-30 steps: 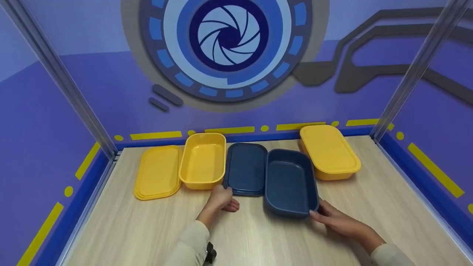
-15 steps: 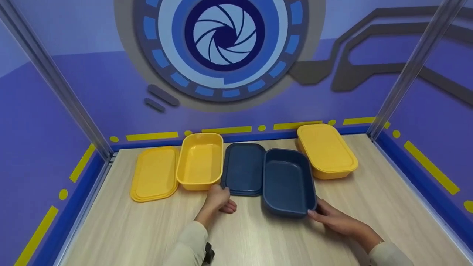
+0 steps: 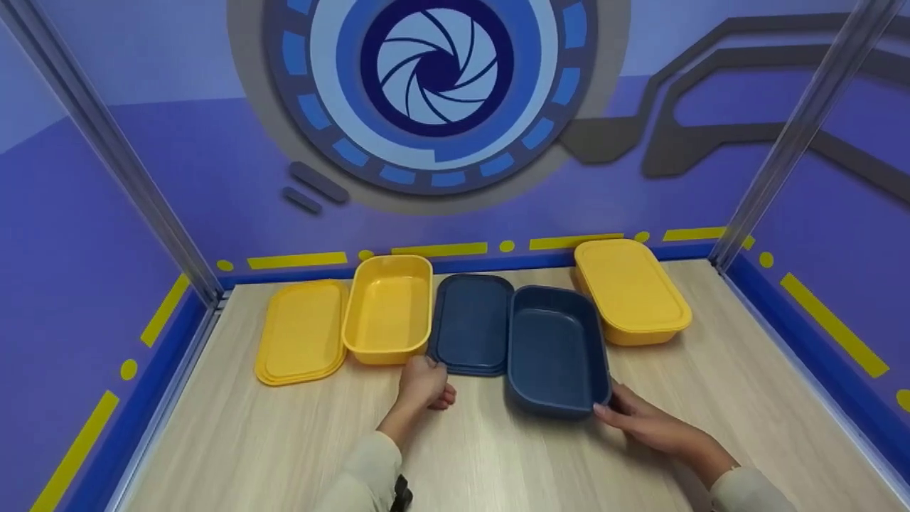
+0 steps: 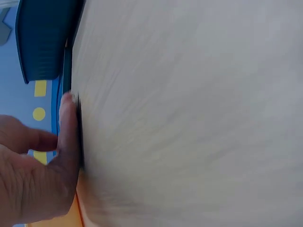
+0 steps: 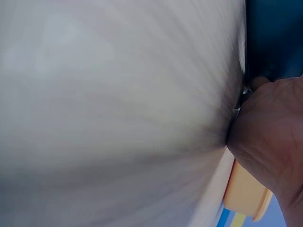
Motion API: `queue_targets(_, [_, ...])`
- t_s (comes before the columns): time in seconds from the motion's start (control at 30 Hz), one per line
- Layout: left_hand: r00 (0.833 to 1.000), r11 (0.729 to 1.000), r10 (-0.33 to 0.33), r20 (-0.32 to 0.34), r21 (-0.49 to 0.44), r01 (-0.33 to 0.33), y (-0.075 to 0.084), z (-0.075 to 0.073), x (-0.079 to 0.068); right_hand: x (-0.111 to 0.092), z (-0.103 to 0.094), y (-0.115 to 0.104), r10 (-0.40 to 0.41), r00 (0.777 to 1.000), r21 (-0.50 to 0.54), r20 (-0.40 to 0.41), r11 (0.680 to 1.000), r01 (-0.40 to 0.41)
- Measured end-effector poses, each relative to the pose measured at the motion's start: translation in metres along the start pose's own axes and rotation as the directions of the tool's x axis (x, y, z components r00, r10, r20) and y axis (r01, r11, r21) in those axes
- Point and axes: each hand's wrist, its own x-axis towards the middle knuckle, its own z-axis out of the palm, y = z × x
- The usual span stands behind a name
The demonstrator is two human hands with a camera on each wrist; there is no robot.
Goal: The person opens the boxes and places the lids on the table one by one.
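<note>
My left hand [image 3: 422,382] is at the near left corner of a flat navy blue lid [image 3: 473,323], its thumb and forefinger gripping that corner. The lid lies on the table between a yellow food container and a navy one. In the left wrist view, a fingertip of the left hand [image 4: 52,175] meets the dark lid edge. An uncovered, hollow navy food container [image 3: 554,352] stands against the lid's right side. My right hand [image 3: 643,419] holds its near right corner, thumb in front and fingers along the side, partly hidden. The right hand [image 5: 270,127] shows from below in the right wrist view.
An uncovered yellow food container [image 3: 389,313] stands left of the navy lid, with a flat yellow lid [image 3: 302,333] beside it. A lidded yellow container [image 3: 633,290] stands at the back right. Printed blue panels [image 3: 441,227] wall the wooden table [image 3: 483,462] behind and at both sides.
The view shifts slightly left and back with the head. The left hand's fingers curl in a little more; both hands stay at their corners and the containers keep their places.
</note>
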Motion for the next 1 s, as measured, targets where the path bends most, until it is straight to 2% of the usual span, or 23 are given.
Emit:
queue_targets(0.2, [0.995,0.993,0.093,-0.032,0.079,-0.09,-0.001,0.005,-0.013,-0.004,0.002,-0.001,-0.024,1.0,-0.015,-0.012,1.0,0.024])
queue_targets(0.37, [0.98,0.965,0.191,-0.056,0.193,-0.177,0.003,0.012,-0.03,-0.003,0.003,-0.001,0.001,0.999,-0.011,-0.04,1.0,-0.001])
queue_targets(0.47, [0.975,0.952,0.224,-0.015,0.219,-0.215,0.003,0.013,-0.041,-0.001,0.005,-0.004,0.02,0.997,-0.006,-0.079,1.0,-0.021])
queue_targets(0.57, [0.967,0.934,0.247,0.066,0.249,-0.256,0.002,0.011,-0.051,0.0,0.008,-0.015,0.056,0.988,-0.015,-0.145,0.998,-0.059])
queue_targets(0.67, [0.96,0.915,0.23,0.159,0.3,-0.269,0.0,0.005,-0.055,-0.002,0.013,-0.028,0.108,0.957,-0.047,-0.27,0.991,-0.125])
queue_targets(0.73, [0.956,0.904,0.218,0.196,0.329,-0.274,-0.001,0.001,-0.056,-0.004,0.016,-0.037,0.143,0.916,-0.049,-0.375,0.984,-0.174])
queue_targets(0.8, [0.954,0.899,0.206,0.216,0.344,-0.272,-0.001,-0.001,-0.054,-0.007,0.02,-0.045,0.2,0.867,-0.008,-0.457,0.973,-0.229])
queue_targets(0.87, [0.95,0.893,0.214,0.226,0.349,-0.285,-0.002,-0.003,-0.051,-0.01,0.025,-0.052,0.258,0.846,0.075,-0.466,0.964,-0.253])
queue_targets(0.9, [0.948,0.891,0.218,0.232,0.349,-0.29,-0.003,-0.003,-0.051,-0.012,0.028,-0.054,0.283,0.849,0.132,-0.446,0.959,-0.251])
queue_targets(0.93, [0.947,0.891,0.218,0.238,0.348,-0.293,-0.004,-0.004,-0.049,-0.013,0.031,-0.056,0.301,0.863,0.183,-0.407,0.952,-0.246])
queue_targets(1.0, [0.945,0.897,0.209,0.251,0.337,-0.288,-0.006,-0.007,-0.048,-0.013,0.038,-0.059,0.305,0.903,0.263,-0.301,0.937,-0.229])
